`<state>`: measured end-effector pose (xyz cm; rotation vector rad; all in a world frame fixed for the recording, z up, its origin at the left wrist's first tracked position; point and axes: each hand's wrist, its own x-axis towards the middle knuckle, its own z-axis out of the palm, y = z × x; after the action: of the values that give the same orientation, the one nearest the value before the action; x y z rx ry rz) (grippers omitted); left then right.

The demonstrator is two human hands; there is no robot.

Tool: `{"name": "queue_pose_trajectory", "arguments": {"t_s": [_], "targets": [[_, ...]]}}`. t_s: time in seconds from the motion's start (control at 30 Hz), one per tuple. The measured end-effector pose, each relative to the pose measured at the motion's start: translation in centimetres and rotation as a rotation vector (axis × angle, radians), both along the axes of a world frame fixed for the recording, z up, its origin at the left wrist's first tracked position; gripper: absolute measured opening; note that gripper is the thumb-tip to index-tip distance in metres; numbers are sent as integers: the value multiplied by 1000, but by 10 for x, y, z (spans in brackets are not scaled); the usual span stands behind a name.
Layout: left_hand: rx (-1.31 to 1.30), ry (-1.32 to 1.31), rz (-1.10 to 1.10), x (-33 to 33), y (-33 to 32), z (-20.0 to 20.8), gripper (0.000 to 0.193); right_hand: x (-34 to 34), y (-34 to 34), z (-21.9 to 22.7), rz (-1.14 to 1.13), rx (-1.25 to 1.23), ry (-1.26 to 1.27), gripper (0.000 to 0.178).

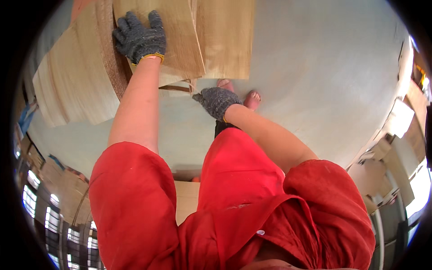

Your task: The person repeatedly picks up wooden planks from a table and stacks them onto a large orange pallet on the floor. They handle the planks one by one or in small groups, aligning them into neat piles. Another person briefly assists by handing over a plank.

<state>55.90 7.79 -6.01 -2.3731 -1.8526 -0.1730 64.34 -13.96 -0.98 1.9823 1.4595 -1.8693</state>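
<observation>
My left hand [140, 38], in a grey knit glove with a yellow cuff, lies with fingers spread on a wood-grain board [182, 51]. This board lies at an angle over another wood-grain panel [227, 45]. Lower and to the right, my right hand [218, 102] wears a matching grey glove, its fingers closed. A thin pale strip [192, 85] runs from beside the board's near edge to those fingertips; the grip on it is partly hidden. Left of my left hand stands a board with a brown, rough-looking edge [110, 51].
A wide light wood-grain board [74, 76] is at the far left. My feet [253, 100] are on the grey floor [324, 67] near the right hand. More panels [400, 153] stand along the right rim, and windows [30, 200] show at the lower left.
</observation>
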Motion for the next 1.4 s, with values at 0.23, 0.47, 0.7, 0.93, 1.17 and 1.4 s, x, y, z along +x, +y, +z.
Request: {"name": "queue_pose_trajectory", "arguments": {"t_s": [0.23, 0.47, 0.7, 0.93, 1.17, 1.4], "targets": [[-124, -53, -34, -1, 4, 6, 79, -7, -5, -17, -829, 295, -19, 81], [-126, -48, 3, 12, -6, 19, 81, -16, 19, -4, -970, 4, 159, 70], [-160, 9, 2, 16, -10, 28, 85, -56, -3, -3, -552, 338, -250, 37], [-425, 144, -246, -6, -46, 50, 87, -61, -6, 20, -579, 27, -272, 36], [-280, 106, -324, -23, -44, 34, 88, -70, -11, 17, 52, 183, -168, 25], [-150, 181, -427, -25, -24, 40, 88, -136, -8, 33, 46, 380, -67, 27]]}}
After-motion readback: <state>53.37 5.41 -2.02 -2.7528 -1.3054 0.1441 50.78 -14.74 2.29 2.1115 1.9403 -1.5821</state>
